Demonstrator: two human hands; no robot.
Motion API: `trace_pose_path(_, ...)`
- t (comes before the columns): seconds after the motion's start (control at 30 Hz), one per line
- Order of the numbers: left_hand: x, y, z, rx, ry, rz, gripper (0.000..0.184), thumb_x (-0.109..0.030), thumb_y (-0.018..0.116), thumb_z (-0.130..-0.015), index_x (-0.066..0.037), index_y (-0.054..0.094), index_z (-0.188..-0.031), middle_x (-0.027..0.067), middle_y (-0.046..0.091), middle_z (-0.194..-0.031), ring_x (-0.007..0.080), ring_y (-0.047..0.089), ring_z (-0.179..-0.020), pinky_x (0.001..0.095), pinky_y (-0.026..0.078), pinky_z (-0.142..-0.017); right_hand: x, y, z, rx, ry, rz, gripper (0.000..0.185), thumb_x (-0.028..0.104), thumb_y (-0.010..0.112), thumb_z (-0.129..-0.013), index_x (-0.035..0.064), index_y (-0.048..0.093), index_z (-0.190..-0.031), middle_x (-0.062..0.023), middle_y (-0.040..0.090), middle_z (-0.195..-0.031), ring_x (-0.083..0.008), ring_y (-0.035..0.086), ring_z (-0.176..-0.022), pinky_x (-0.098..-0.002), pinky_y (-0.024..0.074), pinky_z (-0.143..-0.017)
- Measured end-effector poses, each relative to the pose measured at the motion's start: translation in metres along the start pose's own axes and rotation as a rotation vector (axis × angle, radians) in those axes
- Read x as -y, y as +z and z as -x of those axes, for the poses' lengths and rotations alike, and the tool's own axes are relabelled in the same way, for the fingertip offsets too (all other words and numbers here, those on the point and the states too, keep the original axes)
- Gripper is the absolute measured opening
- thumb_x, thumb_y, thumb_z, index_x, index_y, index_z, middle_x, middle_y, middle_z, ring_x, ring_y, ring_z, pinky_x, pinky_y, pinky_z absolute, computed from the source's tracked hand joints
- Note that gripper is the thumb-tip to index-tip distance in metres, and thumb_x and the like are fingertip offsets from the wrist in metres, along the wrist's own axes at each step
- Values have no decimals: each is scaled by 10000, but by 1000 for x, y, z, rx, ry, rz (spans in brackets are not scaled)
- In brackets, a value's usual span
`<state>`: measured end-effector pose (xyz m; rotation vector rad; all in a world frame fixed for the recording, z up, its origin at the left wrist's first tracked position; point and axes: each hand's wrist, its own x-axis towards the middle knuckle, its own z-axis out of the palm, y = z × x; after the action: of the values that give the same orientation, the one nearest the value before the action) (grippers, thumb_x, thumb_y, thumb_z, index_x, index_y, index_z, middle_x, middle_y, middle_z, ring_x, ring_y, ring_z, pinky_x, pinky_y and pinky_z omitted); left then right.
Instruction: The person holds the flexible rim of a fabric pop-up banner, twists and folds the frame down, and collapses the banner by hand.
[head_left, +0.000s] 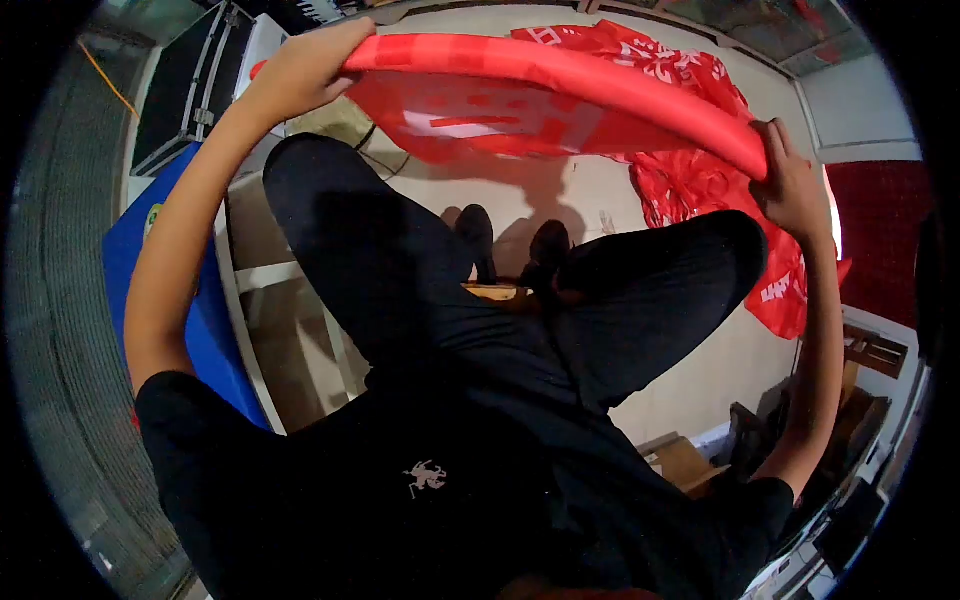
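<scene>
A red cloth banner (560, 75) with pale printed characters is stretched between my two hands, its upper edge rolled into a thick tube. My left hand (312, 68) is closed round the roll's left end, at the upper left. At the right end, my right hand (792, 188) grips the roll with its fingers wrapped over it. An unrolled part of the banner hangs below the tube above my knees. More loose red banner (690, 185) lies crumpled on the floor beyond and to the right.
I sit with knees apart over a pale tiled floor (690, 370). A black case (185, 95) and a blue surface (165, 270) are at my left. Cardboard boxes (680, 465) and a cluttered shelf (870, 350) stand at my right. A ribbed shutter (65, 300) runs along the far left.
</scene>
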<state>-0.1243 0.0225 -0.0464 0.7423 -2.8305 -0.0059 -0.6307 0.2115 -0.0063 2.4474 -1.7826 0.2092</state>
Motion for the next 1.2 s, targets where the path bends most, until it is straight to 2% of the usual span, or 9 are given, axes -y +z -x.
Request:
trace_pose_path(0.2, -6, -6, 8, -94, 72, 66, 471, -108, 649, -681, -55, 463, -1111, 171, 546, -1051, 360, 531, -974, 399, 440, -823, -22, 20, 15, 230, 105, -289, 492, -15, 593, -635, 25, 446, -1103, -185, 504, -1060, -407, 503, -947, -429, 420, -794)
trace_pose_path(0.4, -1, -2, 23, 93, -38, 84, 459, -106, 647, -666, -49, 478, -1089, 169, 538, -1016, 367, 518, -965, 408, 428, -825, -9, 26, 11, -150, -39, 273, 381, -6, 607, -683, 28, 489, -1044, -157, 554, -962, -359, 526, -947, -368, 432, -804)
trace_pose_path(0.57, -22, -11, 44, -56, -71, 92, 441, -81, 662, -654, -23, 493, -1057, 188, 532, -983, 365, 515, -982, 394, 408, -854, -2, 12, 35, -236, 369, -264, 285, 53, 664, -701, -4, 575, -965, -104, 557, -981, -272, 560, -907, -311, 433, -810)
trace_pose_path(0.67, -18, -20, 65, 23, -260, 104, 422, -49, 654, -641, -23, 521, -1040, 170, 542, -1009, 332, 524, -1005, 363, 397, -893, 0, 17, 61, -323, 433, -238, 307, 55, 687, -688, -8, 574, -967, -99, 546, -956, -221, 554, -889, -296, 428, -811)
trace_pose_path(0.87, -16, -4, 98, -294, -446, 324, 455, 6, 654, -623, -56, 577, -1067, 119, 547, -1125, 254, 518, -1075, 316, 384, -932, 29, 24, 84, -341, 447, -333, 417, 9, 706, -632, 12, 559, -1022, -91, 530, -1078, -225, 517, -1048, -322, 422, -892)
trace_pose_path(0.93, -10, 7, 104, -320, -479, 423, 468, -18, 667, -630, -51, 570, -1086, 123, 528, -1177, 247, 501, -1108, 316, 365, -956, 47, 19, 80, -366, 469, -710, 552, -26, 685, -607, 29, 517, -1130, -98, 479, -1202, -239, 460, -1150, -333, 394, -961)
trace_pose_path(1.1, -15, 5, 110, -408, -558, 951, 597, -162, 702, -682, -10, 474, -1213, 140, 460, -1298, 242, 444, -1195, 339, 299, -1032, 49, 28, 86, -584, 448, -1369, 605, 205, 517, -755, -32, 367, -1291, -156, 365, -1372, -261, 300, -1308, -403, 206, -1079)
trace_pose_path(1.13, -16, 8, 112, -476, -489, 1184, 538, -178, 657, -771, -6, 448, -1237, 147, 453, -1300, 237, 441, -1200, 345, 310, -1032, 56, 26, 83, -700, 531, -1444, 501, 231, 495, -840, -34, 409, -1256, -159, 432, -1311, -248, 361, -1266, -381, 250, -1055)
trace_pose_path(1.2, -10, 18, 119, -580, -804, 1298, 493, -215, 589, -836, -56, 424, -1273, 133, 439, -1324, 238, 409, -1237, 362, 309, -1032, 39, 42, 90, -750, 781, -1289, 407, 250, 478, -903, -18, 464, -1210, -148, 497, -1237, -234, 442, -1189, -357, 314, -1010)
